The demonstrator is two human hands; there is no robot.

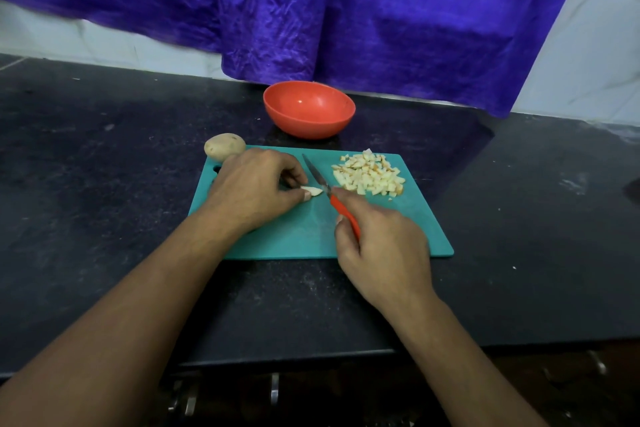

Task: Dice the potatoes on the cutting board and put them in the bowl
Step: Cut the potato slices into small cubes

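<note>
A teal cutting board lies on the dark counter. My left hand pinches a small pale potato piece against the board. My right hand grips the orange handle of a knife, whose blade rests just right of that piece, tip pointing away from me. A pile of diced potato sits on the board's far right part. A whole unpeeled potato lies at the board's far left corner. Behind the board stands an orange bowl with nothing visible inside.
The dark stone counter stretches left and right of the board. A purple cloth hangs down the tiled wall to the counter just behind the bowl. The counter's front edge runs below my forearms, with metal handles underneath.
</note>
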